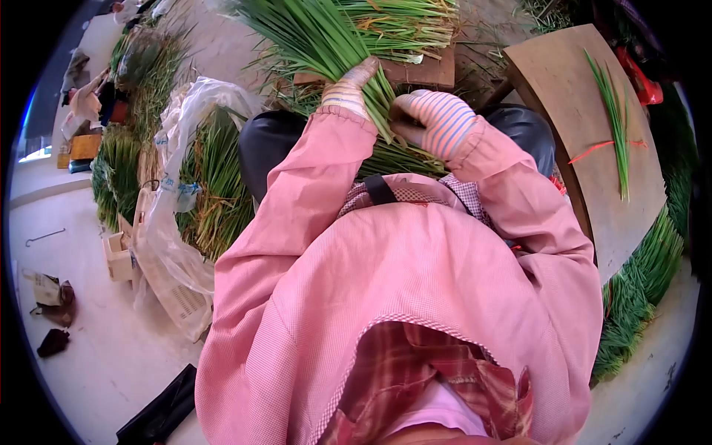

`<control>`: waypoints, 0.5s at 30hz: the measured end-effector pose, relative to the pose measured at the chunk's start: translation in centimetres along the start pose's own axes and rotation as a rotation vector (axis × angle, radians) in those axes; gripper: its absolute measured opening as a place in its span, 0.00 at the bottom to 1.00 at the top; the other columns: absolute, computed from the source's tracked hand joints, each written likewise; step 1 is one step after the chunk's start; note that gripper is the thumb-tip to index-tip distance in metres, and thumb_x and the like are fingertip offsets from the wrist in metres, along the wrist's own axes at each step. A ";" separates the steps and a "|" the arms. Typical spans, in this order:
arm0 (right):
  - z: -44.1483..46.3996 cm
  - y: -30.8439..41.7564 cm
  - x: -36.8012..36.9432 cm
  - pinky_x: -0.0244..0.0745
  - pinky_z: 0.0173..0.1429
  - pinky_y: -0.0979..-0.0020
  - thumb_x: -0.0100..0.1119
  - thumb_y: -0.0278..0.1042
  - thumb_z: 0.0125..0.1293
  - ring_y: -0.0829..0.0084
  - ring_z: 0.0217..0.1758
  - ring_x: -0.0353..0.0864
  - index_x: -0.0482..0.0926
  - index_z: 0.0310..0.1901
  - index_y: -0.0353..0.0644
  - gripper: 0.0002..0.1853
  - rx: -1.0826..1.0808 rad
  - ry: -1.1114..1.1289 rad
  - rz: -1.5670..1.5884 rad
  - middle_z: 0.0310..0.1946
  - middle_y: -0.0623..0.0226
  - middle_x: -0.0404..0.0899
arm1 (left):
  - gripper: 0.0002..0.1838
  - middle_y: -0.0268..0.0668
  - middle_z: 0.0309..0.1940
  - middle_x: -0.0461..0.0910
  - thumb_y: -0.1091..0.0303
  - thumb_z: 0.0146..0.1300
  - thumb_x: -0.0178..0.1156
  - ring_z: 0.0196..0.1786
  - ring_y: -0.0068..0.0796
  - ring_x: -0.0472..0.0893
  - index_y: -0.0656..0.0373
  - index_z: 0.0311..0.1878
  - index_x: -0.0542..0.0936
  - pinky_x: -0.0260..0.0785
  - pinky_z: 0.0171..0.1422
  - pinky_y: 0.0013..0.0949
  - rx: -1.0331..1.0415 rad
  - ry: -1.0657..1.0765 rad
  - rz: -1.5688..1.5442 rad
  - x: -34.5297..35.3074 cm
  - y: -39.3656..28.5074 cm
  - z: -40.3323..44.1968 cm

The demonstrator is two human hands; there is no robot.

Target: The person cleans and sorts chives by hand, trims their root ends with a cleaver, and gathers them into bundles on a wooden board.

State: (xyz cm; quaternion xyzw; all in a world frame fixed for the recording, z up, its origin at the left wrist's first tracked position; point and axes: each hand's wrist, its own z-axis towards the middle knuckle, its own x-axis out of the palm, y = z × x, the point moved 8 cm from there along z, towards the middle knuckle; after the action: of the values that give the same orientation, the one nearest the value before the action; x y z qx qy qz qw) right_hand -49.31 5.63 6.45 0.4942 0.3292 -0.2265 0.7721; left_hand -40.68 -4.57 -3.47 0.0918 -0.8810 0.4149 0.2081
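Observation:
My left hand (pixel 348 90), in a striped work glove with bare-looking fingertips, is closed around a thick bundle of green chives (pixel 315 41). The leaves fan out up and to the left, and the pale stem ends point down toward my lap. At those stem ends is my right hand (pixel 439 122), in a blue-and-orange striped glove, its fingers curled and its thumb and forefinger pinching at the stalks. What exactly sits between these fingertips is partly hidden. More loose chives (pixel 404 159) lie across my lap beneath both hands.
Ahead, a pile of chives (pixel 400 26) with yellowed leaves rests on a low wooden board (pixel 423 72). At right, a wooden table (pixel 549 74) bears a few chives (pixel 614 126) across a red tie (pixel 589 153). A plastic-lined basket (pixel 167 215) of chives stands left.

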 end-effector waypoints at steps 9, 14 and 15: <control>-3.5 -3.5 -0.3 0.71 0.37 0.68 0.68 0.41 0.41 0.65 0.32 0.77 0.76 0.39 0.37 0.23 0.508 0.391 0.177 0.25 0.56 0.76 | 0.16 0.33 0.31 0.76 0.75 0.45 0.62 0.32 0.27 0.75 0.60 0.40 0.73 0.71 0.36 0.31 0.749 0.120 0.246 2.4 -8.8 -5.0; -1.4 -4.9 -10.7 0.72 0.45 0.69 0.66 0.18 0.32 0.67 0.53 0.64 0.58 0.59 0.45 0.46 0.423 -0.386 0.843 0.49 0.61 0.65 | 0.19 0.31 0.36 0.75 0.78 0.45 0.60 0.37 0.24 0.73 0.60 0.44 0.72 0.68 0.43 0.28 0.622 0.428 0.304 14.2 -3.3 -6.9; -1.8 -5.0 -13.0 0.72 0.45 0.69 0.65 0.18 0.33 0.67 0.49 0.69 0.60 0.57 0.41 0.42 0.325 -0.557 0.808 0.46 0.62 0.69 | 0.19 0.32 0.37 0.75 0.78 0.45 0.59 0.39 0.24 0.73 0.60 0.45 0.72 0.67 0.45 0.28 0.628 0.521 0.274 17.0 -1.7 -7.1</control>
State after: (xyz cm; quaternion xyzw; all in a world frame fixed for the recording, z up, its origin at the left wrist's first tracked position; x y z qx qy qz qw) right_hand -62.09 5.56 12.40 0.6163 -0.1454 -0.0817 0.7697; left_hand -53.28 -0.04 9.28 -0.0750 -0.6341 0.6959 0.3288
